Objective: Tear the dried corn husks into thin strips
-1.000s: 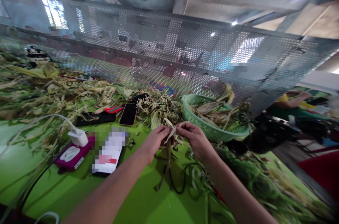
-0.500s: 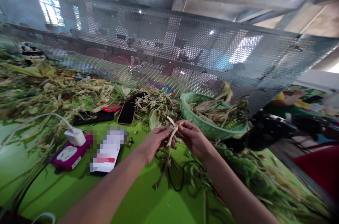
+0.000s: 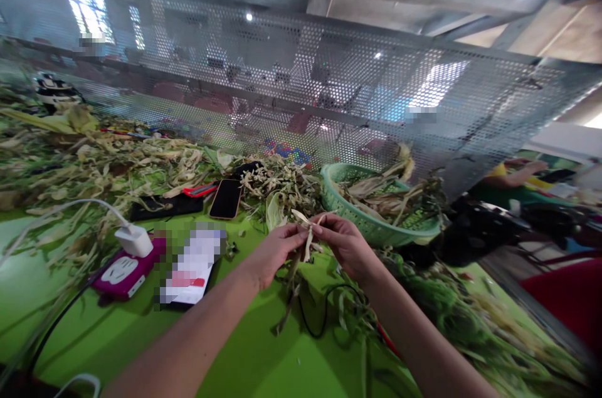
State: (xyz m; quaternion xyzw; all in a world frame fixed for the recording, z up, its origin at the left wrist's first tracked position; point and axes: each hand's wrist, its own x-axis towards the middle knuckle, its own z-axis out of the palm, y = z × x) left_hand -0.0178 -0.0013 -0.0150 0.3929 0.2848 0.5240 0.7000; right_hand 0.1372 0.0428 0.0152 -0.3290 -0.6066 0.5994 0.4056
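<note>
Up over the bright green table point(image 3: 141, 335), the left hand point(image 3: 275, 251) and right hand point(image 3: 345, 244) meet, fingertips pinching a pale dry husk strip point(image 3: 308, 241) between them. Just behind sits a green plastic basket point(image 3: 371, 229) full of husks. A black phone point(image 3: 226, 199) lies well apart, left.

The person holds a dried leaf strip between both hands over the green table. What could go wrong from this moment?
1. The left hand and right hand pinch the dried leaf strip close together; it looks brittle and may snap.
2. Dry scraps lie near the power strip, which has a charger plugged in; bits could reach its sockets.
3. A black cable loops below the hands among stems and could snag.
</note>
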